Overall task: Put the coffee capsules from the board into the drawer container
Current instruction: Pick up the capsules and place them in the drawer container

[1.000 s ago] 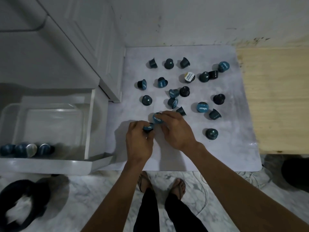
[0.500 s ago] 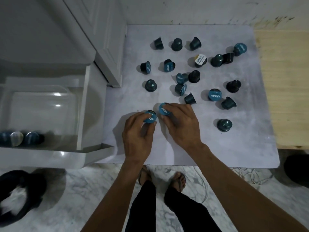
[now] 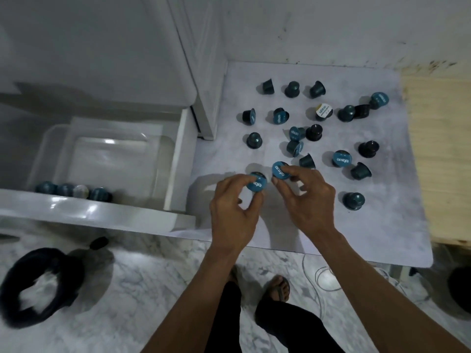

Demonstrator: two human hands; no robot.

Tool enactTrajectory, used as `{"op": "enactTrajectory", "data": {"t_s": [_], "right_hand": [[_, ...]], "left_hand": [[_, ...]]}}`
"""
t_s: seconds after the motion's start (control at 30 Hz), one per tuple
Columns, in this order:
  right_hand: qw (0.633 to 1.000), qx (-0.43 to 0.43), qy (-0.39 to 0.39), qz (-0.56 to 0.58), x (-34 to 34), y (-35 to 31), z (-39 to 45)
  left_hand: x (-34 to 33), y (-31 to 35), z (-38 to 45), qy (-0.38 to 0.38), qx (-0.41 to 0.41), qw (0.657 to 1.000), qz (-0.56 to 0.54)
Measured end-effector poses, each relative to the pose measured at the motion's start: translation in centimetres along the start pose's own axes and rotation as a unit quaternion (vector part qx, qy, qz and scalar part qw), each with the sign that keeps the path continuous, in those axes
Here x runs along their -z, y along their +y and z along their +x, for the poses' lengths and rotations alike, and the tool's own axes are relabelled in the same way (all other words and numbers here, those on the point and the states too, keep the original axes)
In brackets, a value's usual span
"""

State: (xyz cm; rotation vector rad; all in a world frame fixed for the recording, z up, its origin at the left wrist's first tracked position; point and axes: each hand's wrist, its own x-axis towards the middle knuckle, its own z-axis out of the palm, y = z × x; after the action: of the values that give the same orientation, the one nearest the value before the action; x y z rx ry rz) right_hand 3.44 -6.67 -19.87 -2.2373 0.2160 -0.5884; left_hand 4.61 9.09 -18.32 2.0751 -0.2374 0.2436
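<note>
Pale marbled board (image 3: 382, 225) lies right of the open drawer container (image 3: 175, 149). Our left hand (image 3: 233, 212) pinches one capsule (image 3: 257, 185) at its fingertips, and our right hand (image 3: 307, 200) pinches another capsule (image 3: 280, 170), both just right of the drawer container. Such light fingertip pinches could slip during the carry, dropping either onto the floor.

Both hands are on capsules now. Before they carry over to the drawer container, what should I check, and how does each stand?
1. Left hand pinches a capsule: ok.
2. Right hand pinches a second capsule: ok.
3. Drawer container open, with room behind the four capsules at its front: ok.
4. Way leftward off the board: ok.
5. Firmness of either grip: cannot tell.
6. Board emptied: not ok, many capsules remain.
</note>
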Motion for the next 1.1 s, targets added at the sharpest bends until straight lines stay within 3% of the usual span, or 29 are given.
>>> {"op": "enactTrajectory", "data": {"t_s": [0.27,0.5,0.67,0.77,0.9,1.1], "right_hand": [[0.997,-0.039,0.017,0.070,4.0,-8.5,3.6],[0.992,-0.030,-0.055,0.109,1.1,-17.6,5.4],[0.986,-0.028,-0.120,0.110,-5.0,-22.6,5.1],[0.983,-0.029,-0.157,0.091,-8.9,-24.6,4.5],[0.969,-0.051,-0.241,0.019,-13.7,-25.0,3.6],[0.925,-0.070,-0.353,-0.118,-16.8,-24.0,4.0]], "left_hand": [[8.6,7.2,2.5,0.039,-0.047,0.998,-0.031],[19.3,4.1,7.1,0.048,-0.032,0.998,0.024],[26.8,-1.8,10.7,-0.043,0.062,0.993,0.089],[29.4,-5.6,12.9,-0.099,0.070,0.986,0.113],[30.0,-8.6,14.7,-0.195,0.041,0.970,0.141],[28.1,-11.9,16.1,-0.319,0.072,0.934,0.148]]}}
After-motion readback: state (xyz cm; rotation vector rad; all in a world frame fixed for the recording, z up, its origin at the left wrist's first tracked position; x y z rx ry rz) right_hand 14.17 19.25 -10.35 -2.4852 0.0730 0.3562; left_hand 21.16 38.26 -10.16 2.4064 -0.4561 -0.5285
